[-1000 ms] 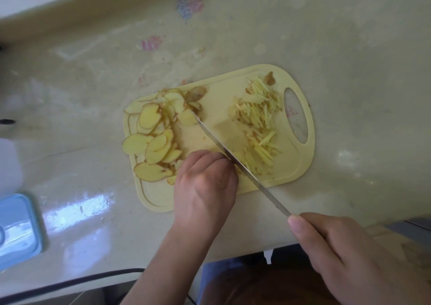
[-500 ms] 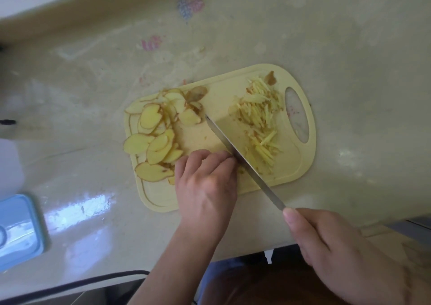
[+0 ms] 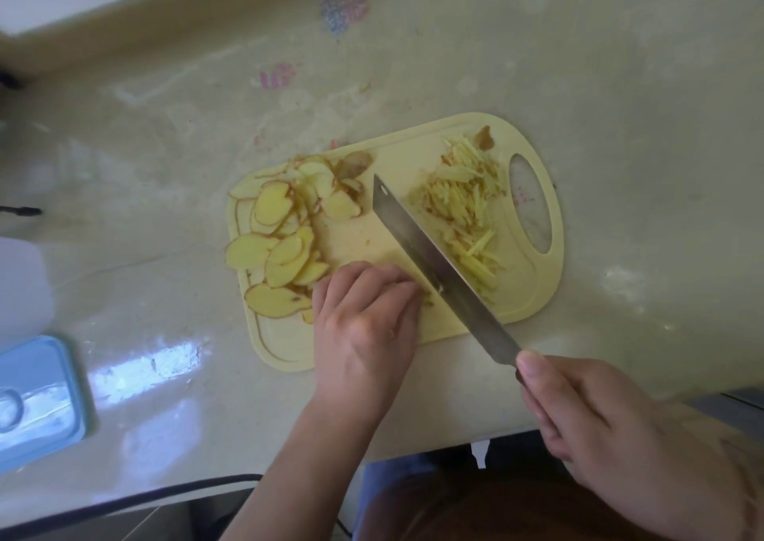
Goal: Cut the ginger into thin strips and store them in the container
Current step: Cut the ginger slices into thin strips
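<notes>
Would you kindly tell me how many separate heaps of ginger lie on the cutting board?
2: ginger slices on the cutting board's left, and ginger strips on its right, beyond the knife. More may hide beneath the left hand.

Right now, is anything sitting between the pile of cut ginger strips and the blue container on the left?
Yes. The knife, the left hand and the uncut ginger slices all lie between the strips and the blue container.
</notes>
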The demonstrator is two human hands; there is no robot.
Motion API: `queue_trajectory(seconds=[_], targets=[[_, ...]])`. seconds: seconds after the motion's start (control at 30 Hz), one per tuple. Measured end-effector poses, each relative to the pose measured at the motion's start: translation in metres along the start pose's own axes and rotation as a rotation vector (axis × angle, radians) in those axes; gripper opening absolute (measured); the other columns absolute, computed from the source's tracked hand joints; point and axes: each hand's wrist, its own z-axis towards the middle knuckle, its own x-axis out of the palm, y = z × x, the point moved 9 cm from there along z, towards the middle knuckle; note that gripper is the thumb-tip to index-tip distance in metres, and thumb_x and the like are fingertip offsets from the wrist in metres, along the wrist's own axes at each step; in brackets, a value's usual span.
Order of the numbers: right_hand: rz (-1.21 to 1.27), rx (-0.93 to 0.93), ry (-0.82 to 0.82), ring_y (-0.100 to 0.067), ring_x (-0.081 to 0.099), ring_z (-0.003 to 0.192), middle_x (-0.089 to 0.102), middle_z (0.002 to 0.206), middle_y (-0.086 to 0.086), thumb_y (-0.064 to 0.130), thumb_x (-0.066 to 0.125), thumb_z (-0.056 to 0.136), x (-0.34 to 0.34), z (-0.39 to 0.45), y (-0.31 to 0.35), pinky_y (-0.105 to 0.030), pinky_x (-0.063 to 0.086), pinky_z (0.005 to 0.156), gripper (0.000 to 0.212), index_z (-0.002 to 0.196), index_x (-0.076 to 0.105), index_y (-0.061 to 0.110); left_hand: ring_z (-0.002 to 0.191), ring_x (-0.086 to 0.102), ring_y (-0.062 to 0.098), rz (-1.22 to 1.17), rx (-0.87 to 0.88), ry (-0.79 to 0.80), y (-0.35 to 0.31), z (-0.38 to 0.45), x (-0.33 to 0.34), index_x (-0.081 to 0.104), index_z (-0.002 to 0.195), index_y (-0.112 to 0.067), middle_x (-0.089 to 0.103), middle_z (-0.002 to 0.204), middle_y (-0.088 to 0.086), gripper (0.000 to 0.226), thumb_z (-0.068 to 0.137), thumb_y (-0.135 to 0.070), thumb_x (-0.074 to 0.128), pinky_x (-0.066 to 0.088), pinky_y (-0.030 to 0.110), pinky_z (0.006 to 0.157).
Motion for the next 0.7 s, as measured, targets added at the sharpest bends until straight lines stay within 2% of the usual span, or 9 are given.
queue_trajectory(seconds=[0.2,0.33,0.43,0.5,0.6,0.7], targets=[[-0.032,0.016,0.02,-0.01,0.034,0.044,0.032,0.049,0.001,0.084,0.021,0.077,0.005,-0.004,-0.003,-0.024,0.029,0.049,0.074,0.072,0.039,0.012,0.088,0.063,0.025,0.028,-0.02,0.006,0.001,0.001,0.002,0.078,0.082,-0.016,0.072,0.09,-0.007,0.005,0.083,-0.011,0.079,0.043,0.04,0.08],[-0.083,-0.004,-0.018,-0.01,0.045,0.048,0.044,0.049,0.001,0.087,0.015,0.075,0.004,-0.003,-0.002,-0.03,0.038,0.054,0.074,0.072,0.045,0.019,0.089,0.063,0.024,0.043,-0.019,0.011,0.0,0.001,0.003,0.078,0.08,-0.016,0.073,0.09,-0.009,0.006,0.082,-0.01,0.079,0.042,0.038,0.081],[-0.111,0.001,-0.025,-0.009,0.051,0.05,0.053,0.053,0.004,0.085,0.013,0.076,0.006,0.0,-0.001,-0.026,0.04,0.053,0.072,0.071,0.048,0.022,0.089,0.064,0.023,0.056,-0.013,0.011,-0.002,0.001,0.004,0.079,0.081,-0.016,0.074,0.092,-0.009,0.006,0.083,-0.011,0.078,0.043,0.038,0.079],[-0.121,-0.021,-0.028,-0.01,0.049,0.049,0.051,0.053,0.002,0.082,0.015,0.078,0.008,0.006,0.001,-0.026,0.038,0.052,0.074,0.063,0.043,0.015,0.088,0.065,0.024,0.059,-0.001,0.009,-0.003,0.0,0.005,0.079,0.082,-0.016,0.074,0.092,-0.007,0.006,0.084,-0.01,0.077,0.044,0.039,0.077],[-0.075,-0.059,-0.026,-0.01,0.037,0.044,0.04,0.048,0.001,0.081,0.018,0.08,0.008,0.019,0.006,-0.027,0.033,0.049,0.071,0.058,0.037,0.016,0.089,0.064,0.025,0.071,0.024,0.004,-0.006,-0.001,0.004,0.078,0.083,-0.014,0.074,0.093,-0.005,0.007,0.086,-0.009,0.075,0.044,0.04,0.075],[-0.011,-0.053,-0.02,-0.009,0.029,0.043,0.031,0.047,0.004,0.082,0.023,0.08,0.0,0.021,0.002,-0.027,0.029,0.049,0.071,0.061,0.036,0.015,0.093,0.063,0.024,0.08,0.032,0.015,-0.003,-0.005,0.001,0.08,0.089,-0.015,0.075,0.099,-0.006,0.013,0.083,-0.005,0.074,0.04,0.036,0.083]])
